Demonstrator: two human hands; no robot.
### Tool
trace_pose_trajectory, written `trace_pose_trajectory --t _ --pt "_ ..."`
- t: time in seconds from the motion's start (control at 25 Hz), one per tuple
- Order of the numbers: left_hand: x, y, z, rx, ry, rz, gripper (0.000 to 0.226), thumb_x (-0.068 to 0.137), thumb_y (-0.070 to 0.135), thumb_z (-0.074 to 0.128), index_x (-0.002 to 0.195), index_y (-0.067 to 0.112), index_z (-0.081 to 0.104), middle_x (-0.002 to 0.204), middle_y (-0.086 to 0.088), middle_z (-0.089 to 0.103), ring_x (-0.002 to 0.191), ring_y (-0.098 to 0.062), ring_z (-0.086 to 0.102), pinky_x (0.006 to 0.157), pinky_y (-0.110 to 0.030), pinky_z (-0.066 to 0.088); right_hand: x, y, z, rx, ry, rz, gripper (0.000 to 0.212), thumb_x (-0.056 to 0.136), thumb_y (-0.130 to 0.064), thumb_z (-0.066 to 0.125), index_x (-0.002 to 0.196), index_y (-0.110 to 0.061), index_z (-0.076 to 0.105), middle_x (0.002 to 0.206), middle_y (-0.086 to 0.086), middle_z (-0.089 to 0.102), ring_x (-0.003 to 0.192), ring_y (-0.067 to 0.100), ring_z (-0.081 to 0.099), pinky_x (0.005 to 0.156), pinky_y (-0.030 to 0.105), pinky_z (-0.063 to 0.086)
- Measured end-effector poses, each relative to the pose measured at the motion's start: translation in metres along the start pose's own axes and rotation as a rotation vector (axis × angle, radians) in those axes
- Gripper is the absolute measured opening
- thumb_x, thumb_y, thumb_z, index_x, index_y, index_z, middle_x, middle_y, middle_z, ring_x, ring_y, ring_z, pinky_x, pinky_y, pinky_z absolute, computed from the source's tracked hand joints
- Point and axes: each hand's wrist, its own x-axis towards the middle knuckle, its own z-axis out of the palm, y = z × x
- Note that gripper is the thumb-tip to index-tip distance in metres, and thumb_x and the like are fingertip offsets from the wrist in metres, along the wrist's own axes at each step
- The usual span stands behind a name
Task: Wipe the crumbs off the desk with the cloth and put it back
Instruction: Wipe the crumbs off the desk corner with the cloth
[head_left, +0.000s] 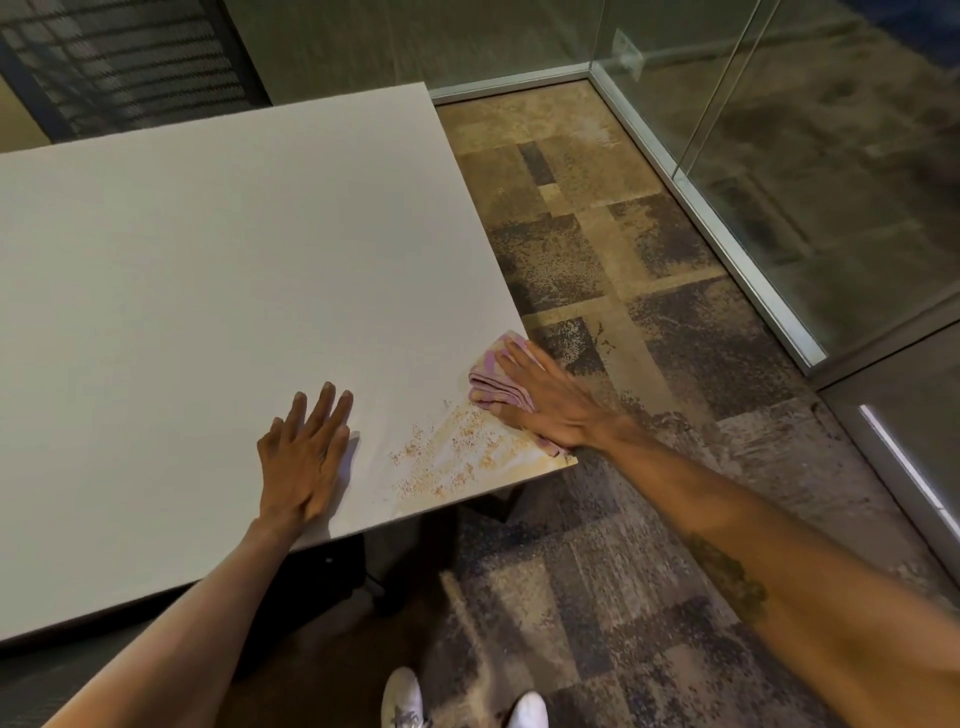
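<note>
Both hands lie flat on the bench, well apart. Left hand (306, 460), fingers spread and palm down, rests on bare bench top at lower centre of the frame and holds nothing. Right hand (545, 397), also open with fingers stretched out, presses down on the cloth (491, 382) at the bench's right edge, right of centre in the frame; it does not clench the cloth, only pins it under palm and fingers.

Pink and bunched into folds, the cloth shows beyond the fingertips and along the thumb side, with a bit peeking out under the wrist near the bench corner. Crumbs (452, 457) are scattered between the two hands, just below and left of the cloth, thickest toward the near right corner, where the surface looks stained yellowish.

White bench (208, 260) fills the left half of the frame. Patchy brown and grey carpet (623, 270) lies to the right, bounded by a glass wall (831, 156) in the upper right. Two white shoes (462, 701) show at the bottom edge. No writing or labels can be read.
</note>
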Motion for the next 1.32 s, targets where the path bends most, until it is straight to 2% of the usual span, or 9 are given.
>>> trace_pose_trajectory --t 0.16,0.28,0.36,0.52,0.68,0.8,0.88,1.0,1.32 --pt "0.0 0.003 0.003 0.013 0.002 -0.008 0.058 0.106 0.044 0.023 0.163 0.032 0.019 0.172 0.007 0.014 0.159 -0.026 0.019 0.114 -0.046 0.024 0.009 0.005 0.0 0.003 0.024 -0.013 0.089 0.092 -0.076 0.026 0.159 -0.03 -0.01 0.165 -0.015 -0.021 0.151 0.005 -0.025 0.127 0.05 0.007" --pt "-0.002 0.002 0.006 0.002 0.013 0.002 0.058 0.107 0.044 0.02 0.163 0.031 0.016 0.172 0.005 0.013 0.159 -0.027 0.017 0.118 -0.049 0.022 0.021 0.006 -0.006 0.034 0.033 -0.019 0.095 0.084 -0.082 0.018 0.159 -0.032 -0.009 0.165 -0.015 -0.022 0.15 0.005 -0.028 0.128 0.047 0.005" --pt "-0.003 0.004 0.006 -0.017 0.009 0.008 0.058 0.107 0.044 0.019 0.164 0.032 0.014 0.173 0.007 0.007 0.161 -0.026 0.008 0.125 -0.048 0.014 0.033 0.005 -0.014 0.06 0.041 -0.005 0.096 0.082 -0.084 0.017 0.16 -0.032 -0.007 0.166 -0.015 -0.021 0.148 0.005 -0.029 0.127 0.048 0.003" --pt "-0.004 0.005 0.004 -0.05 -0.001 0.007 0.059 0.107 0.043 0.021 0.164 0.031 0.011 0.173 0.009 -0.001 0.161 -0.023 -0.003 0.129 -0.047 0.004 0.065 0.001 -0.029 0.063 0.048 0.031 0.098 0.087 -0.081 0.032 0.161 -0.029 -0.005 0.167 -0.012 -0.018 0.151 0.009 -0.026 0.127 0.048 0.001" --pt "-0.004 0.004 0.004 -0.113 0.018 0.023 0.057 0.108 0.042 0.015 0.164 0.033 0.011 0.173 0.011 0.0 0.162 -0.02 -0.004 0.13 -0.045 0.0 0.091 0.008 -0.038 0.117 0.067 0.032 0.104 0.085 -0.081 0.043 0.162 -0.026 0.001 0.168 -0.012 -0.013 0.153 0.01 -0.022 0.125 0.042 0.001" --pt "-0.003 0.004 0.003 -0.144 0.023 0.017 0.056 0.109 0.043 0.012 0.164 0.034 0.013 0.173 0.012 0.002 0.162 -0.018 -0.003 0.13 -0.043 -0.002 0.097 0.015 -0.036 0.313 0.112 0.026 0.089 0.092 -0.063 0.056 0.162 -0.03 0.012 0.169 -0.014 -0.006 0.154 0.006 -0.016 0.124 0.039 0.003" --pt "-0.003 0.005 0.002 -0.158 0.015 0.009 0.056 0.109 0.044 0.012 0.164 0.035 0.014 0.173 0.013 0.002 0.162 -0.017 -0.003 0.13 -0.042 -0.003 0.097 0.017 -0.033 0.34 0.137 0.017 0.083 0.094 -0.054 0.057 0.161 -0.029 0.015 0.169 -0.012 -0.003 0.155 0.007 -0.013 0.126 0.041 0.004" --pt "-0.003 0.005 0.0 -0.157 0.008 -0.002 0.055 0.109 0.044 0.013 0.163 0.037 0.014 0.172 0.015 0.002 0.161 -0.015 -0.005 0.13 -0.039 -0.006 0.097 0.016 -0.03 0.276 0.151 0.017 0.087 0.092 -0.064 0.053 0.161 -0.029 0.013 0.169 -0.012 -0.003 0.155 0.009 -0.012 0.125 0.038 0.005" --pt "-0.004 0.007 -0.007 -0.171 -0.013 -0.027 0.056 0.108 0.049 0.008 0.163 0.038 0.017 0.172 0.016 0.004 0.161 -0.012 -0.008 0.128 -0.036 -0.009 0.065 0.008 -0.022 0.359 0.188 0.054 0.082 0.087 -0.062 0.055 0.158 -0.043 0.017 0.168 -0.017 0.004 0.155 0.011 0.015 0.121 0.047 0.03"
